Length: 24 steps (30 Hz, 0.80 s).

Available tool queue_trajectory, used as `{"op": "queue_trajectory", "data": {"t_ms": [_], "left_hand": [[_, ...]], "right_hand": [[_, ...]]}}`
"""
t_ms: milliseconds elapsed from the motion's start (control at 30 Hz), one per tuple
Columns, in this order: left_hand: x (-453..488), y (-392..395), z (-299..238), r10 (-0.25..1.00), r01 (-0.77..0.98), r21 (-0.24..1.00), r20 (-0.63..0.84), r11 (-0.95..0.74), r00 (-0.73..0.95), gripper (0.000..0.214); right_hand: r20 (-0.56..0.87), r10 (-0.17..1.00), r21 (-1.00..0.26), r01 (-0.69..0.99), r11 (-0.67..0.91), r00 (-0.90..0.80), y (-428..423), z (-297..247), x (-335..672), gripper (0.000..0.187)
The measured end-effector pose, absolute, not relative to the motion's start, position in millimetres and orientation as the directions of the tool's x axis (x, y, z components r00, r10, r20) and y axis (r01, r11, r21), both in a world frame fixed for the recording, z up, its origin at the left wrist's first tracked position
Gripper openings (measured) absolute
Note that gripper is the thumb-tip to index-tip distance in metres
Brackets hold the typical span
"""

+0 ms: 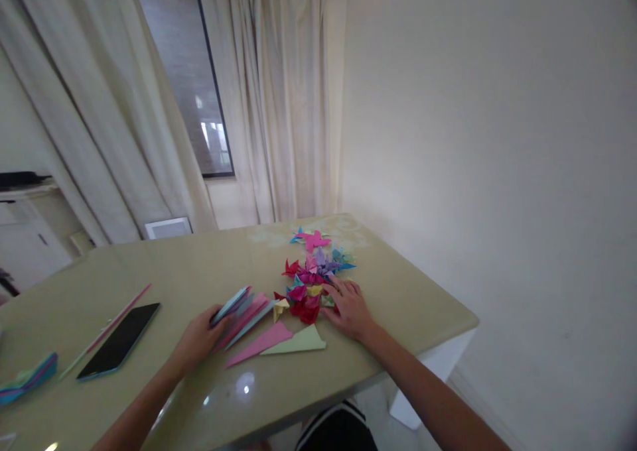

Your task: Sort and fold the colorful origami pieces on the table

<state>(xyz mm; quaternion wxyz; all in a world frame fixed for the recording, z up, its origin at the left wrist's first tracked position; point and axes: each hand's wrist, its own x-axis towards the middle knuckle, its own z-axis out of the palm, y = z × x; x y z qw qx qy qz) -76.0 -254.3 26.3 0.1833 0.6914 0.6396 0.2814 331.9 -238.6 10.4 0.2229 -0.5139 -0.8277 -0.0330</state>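
My left hand [205, 335] is closed around a bundle of folded paper pieces [249, 315] in pink, blue and grey-blue, resting at the table's front middle. My right hand [348, 306] lies with its fingers apart against the right side of a heap of folded paper flowers [304, 310] in red, magenta, purple, yellow and blue. Just in front of the heap, a pink folded paper triangle [263, 342] and a pale green folded paper triangle [301, 341] lie flat. At the heap's far end sits a bright pink paper shape [314, 240] with pointed arms.
A dark phone [121, 339] lies on the pale table [398, 292] at left, alongside a thin pink and green stick [117, 322]. Further left are blue and green folded papers [30, 379]. Beyond the table hang curtains [279, 106]; a wall [488, 146] is at right.
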Motion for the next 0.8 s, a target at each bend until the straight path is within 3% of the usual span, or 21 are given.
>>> {"op": "queue_trajectory", "data": {"t_ms": [200,400,633,800], "left_hand": [[-81.5,-288.8,-25.8,0.912,0.845,0.421,0.371,-0.331,0.173,0.065],[-31.0,-310.7,-37.6,0.754,0.793,0.154,0.458,-0.589,0.471,0.085],[42.4,-284.7,-47.1,0.519,0.698,-0.224,0.525,-0.681,0.675,0.083],[94.5,-255.7,-57.8,0.281,0.588,-0.396,0.605,-0.705,0.745,0.054]], "right_hand": [[0.374,0.840,-0.125,0.876,0.466,-0.394,-216.5,5.0,336.7,0.081],[0.308,0.939,-0.177,0.961,0.214,-0.153,-160.6,14.5,343.0,0.094],[0.183,0.983,-0.244,0.969,0.020,0.026,-88.2,25.5,336.9,0.093],[0.187,0.982,-0.227,0.972,0.058,-0.015,-31.8,32.5,329.2,0.094]]}}
